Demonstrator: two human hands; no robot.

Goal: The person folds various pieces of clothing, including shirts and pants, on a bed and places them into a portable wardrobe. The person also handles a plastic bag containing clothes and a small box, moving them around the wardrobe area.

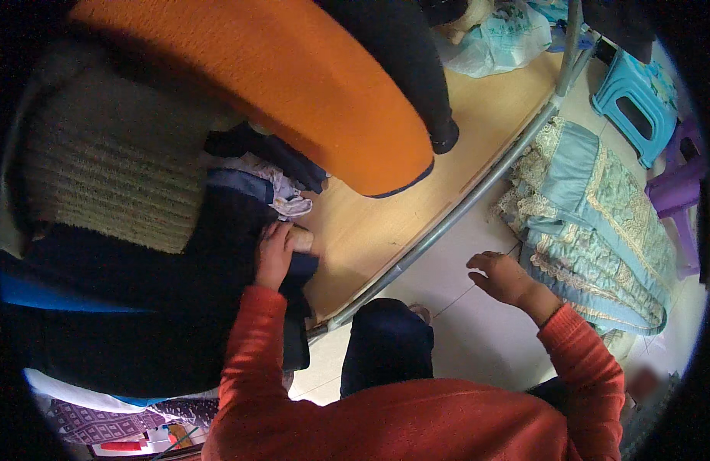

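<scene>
My left hand (275,253) lies at the edge of a stack of dark clothing (234,230), beside a small light-brown item (301,239) that I cannot name for certain. Whether its fingers grip the cloth or that item is unclear. Over the wooden board hangs an orange fleecy garment (332,104), with black cloth (389,57) behind it. My right hand (502,279) is apart from everything, over the tiled floor, its fingers slightly bent and holding nothing. Just right of it is a pale blue-green quilted fabric with lace trim (614,213).
A metal tube (435,225) runs along the edge of the wooden board (378,225). Plastic bags (499,43) lie at the top. A blue plastic stool (637,109) and purple plastic furniture (678,190) stand at right. A ribbed knitted garment (113,173) is at left.
</scene>
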